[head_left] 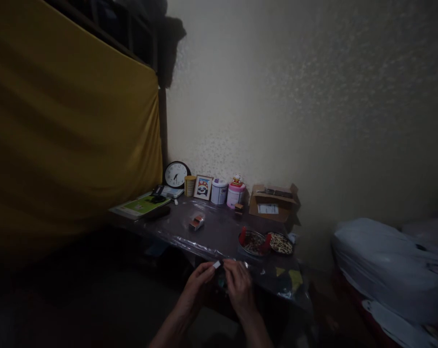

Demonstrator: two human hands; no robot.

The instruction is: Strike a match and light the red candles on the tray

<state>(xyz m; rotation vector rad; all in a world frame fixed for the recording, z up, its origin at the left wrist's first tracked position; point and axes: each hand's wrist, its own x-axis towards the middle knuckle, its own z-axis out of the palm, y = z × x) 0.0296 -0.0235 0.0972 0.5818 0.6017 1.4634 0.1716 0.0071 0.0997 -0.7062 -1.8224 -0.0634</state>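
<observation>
My left hand [200, 278] pinches a small white block-like piece [217, 264] between thumb and fingertips, just off the front edge of the table [178, 220]. Close beside it, my right hand [238, 282] has its fingers closed at the dark end of that piece. The piece is too small and dim to name. Beyond the hands, a small open brown-and-white box [196, 222] lies on the plastic-covered tabletop. Right of it is a round tin [254, 243] with dark red contents and red pieces at its rim. A patterned round lid or dish [280, 243] touches it.
Along the wall stand a clock [176, 174], a yellow cup [190, 185], a panda picture frame [203, 187], a white canister [219, 191], a pink canister [236, 195] and an open cardboard box [271, 203]. A green book [141, 205] lies left. White bags [388, 266] bulge at right.
</observation>
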